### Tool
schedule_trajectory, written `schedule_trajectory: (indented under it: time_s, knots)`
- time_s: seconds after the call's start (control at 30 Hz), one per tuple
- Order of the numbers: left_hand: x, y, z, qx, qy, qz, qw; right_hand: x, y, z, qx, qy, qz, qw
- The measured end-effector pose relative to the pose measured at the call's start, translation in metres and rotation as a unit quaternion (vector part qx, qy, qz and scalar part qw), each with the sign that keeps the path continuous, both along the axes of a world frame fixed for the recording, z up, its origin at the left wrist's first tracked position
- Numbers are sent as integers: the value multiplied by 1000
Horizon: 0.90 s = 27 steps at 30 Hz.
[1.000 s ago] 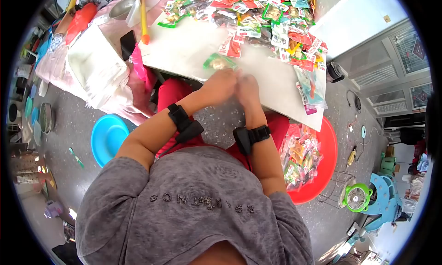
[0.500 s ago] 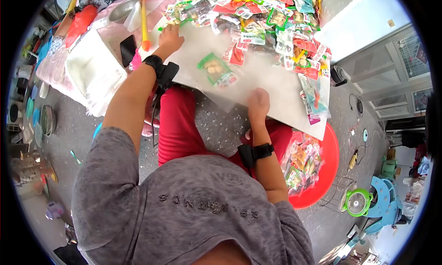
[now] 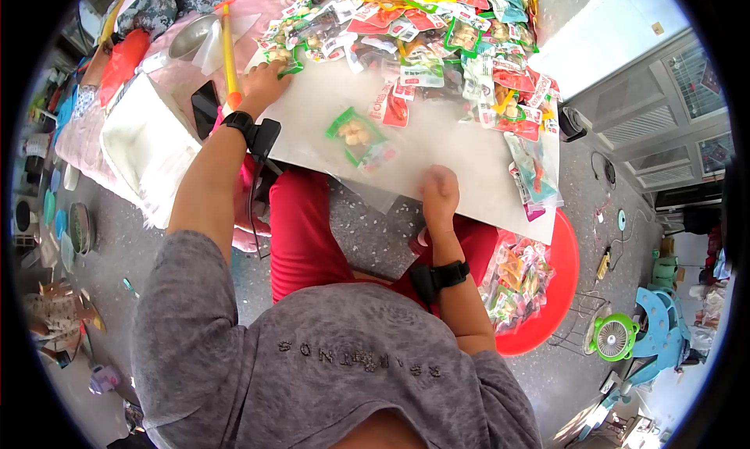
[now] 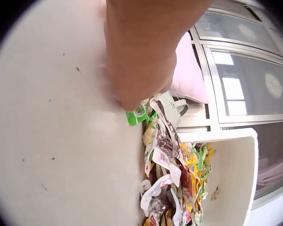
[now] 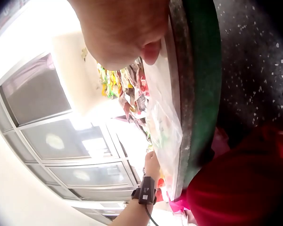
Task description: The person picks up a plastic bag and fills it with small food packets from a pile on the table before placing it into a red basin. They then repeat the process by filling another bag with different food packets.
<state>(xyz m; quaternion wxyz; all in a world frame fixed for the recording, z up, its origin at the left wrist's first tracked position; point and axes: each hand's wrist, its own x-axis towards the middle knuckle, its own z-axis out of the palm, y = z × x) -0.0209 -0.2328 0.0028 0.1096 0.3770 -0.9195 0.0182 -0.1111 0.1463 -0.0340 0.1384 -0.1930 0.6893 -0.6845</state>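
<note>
My left hand reaches to the left end of the heap, its fingertips on a small green-edged snack packet. In the left wrist view the hand covers most of that packet; I cannot tell whether its fingers pinch it. A clear plastic bag lies over the table's near edge, with a green-edged packet of pale round pieces at its far end. My right hand is curled at the table edge, pinching the bag's side. The right wrist view shows the film reaching up toward the thumb.
A big heap of snack packets covers the back of the white table. A red basin with filled bags stands below on the right. At left are a phone, a yellow-handled tool and a white container.
My left hand has left the right hand and the clear bag, going forward and left to the packet at the heap's end. The right hand has shifted slightly right, and the bag now lies flatter.
</note>
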Motion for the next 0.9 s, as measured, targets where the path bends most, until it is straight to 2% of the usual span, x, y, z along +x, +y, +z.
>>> schedule_trajectory:
  time_s: [0.17,0.2,0.3,0.4,0.5,0.6,0.7,0.9]
  knots:
    - [-5,28,-12,26,33,6,999,-1,0,-8,-3,1,-14,1000]
    - [-3,31,-6,64,36,1,997,-1,0,-8,-4,-1,-18,1000]
    - [1,44,10,102,-47,12,994,-2,0,-8,3,7,-20,1000]
    - [5,48,8,107,-23,-13,994,-2,-1,-4,0,-2,-19,1000]
    - [-4,39,-2,-60,114,-75,989,2,-2,2,10,-4,-21,1000]
    - [-23,26,-4,-74,55,5,996,1,-3,3,22,0,-22,999]
    - [-33,20,-1,45,13,43,998,-1,-3,-2,-6,-12,-25,1000]
    - [-11,32,-10,58,-57,-12,997,1,-2,4,7,18,-22,1000]
